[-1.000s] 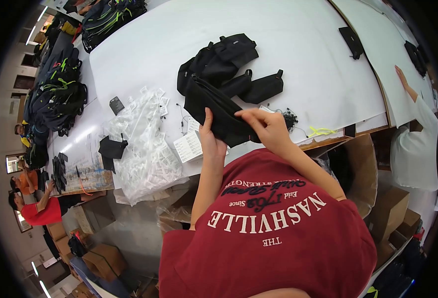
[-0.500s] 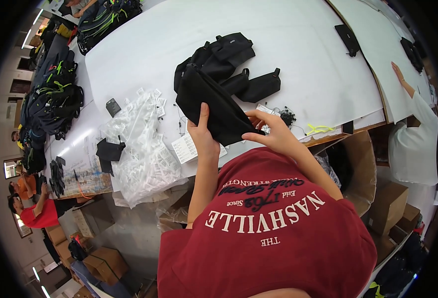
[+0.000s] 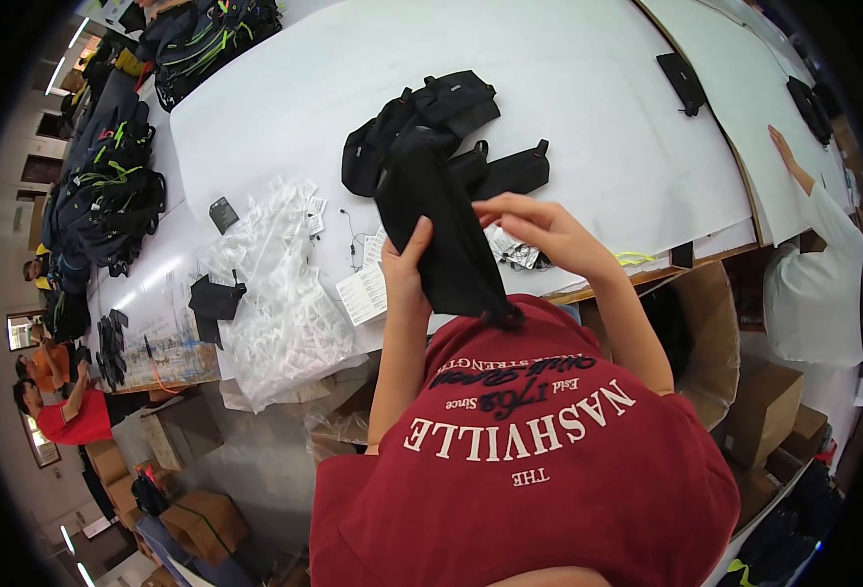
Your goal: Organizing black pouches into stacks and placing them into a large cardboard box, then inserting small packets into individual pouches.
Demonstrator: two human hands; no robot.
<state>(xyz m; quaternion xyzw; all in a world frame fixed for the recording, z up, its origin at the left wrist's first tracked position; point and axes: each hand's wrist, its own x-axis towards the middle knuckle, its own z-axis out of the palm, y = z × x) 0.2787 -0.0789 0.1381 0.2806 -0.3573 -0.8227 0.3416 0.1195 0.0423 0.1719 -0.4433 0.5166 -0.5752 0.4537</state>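
Note:
A long black zip pouch (image 3: pixel 433 230) hangs tilted in front of me, its lower end close to my red shirt. My left hand (image 3: pixel 407 272) grips its left edge, thumb lying on the front and the other fingers hidden behind. At the opposite edge is my right hand (image 3: pixel 541 233), its fingers stretched toward the fabric and the fingertips at the edge. Just beyond, several similar black pouches (image 3: pixel 463 101) lie in a loose pile on the white table (image 3: pixel 608 127). Printed white cards (image 3: pixel 363 293) and small tags with black cords (image 3: pixel 518 252) lie near my hands.
To the left are a clear plastic bag of white labels (image 3: pixel 280 303) and a small black pouch (image 3: pixel 216 297). Backpacks (image 3: pixel 104 196) are heaped farther left. An open carton (image 3: pixel 710 342) stands below the table edge at right. Co-workers are at both sides.
My right hand has let go of the pouch's lower corner and moved up along its right edge. The pouch has swung more upright, its lower end now nearer my shirt.

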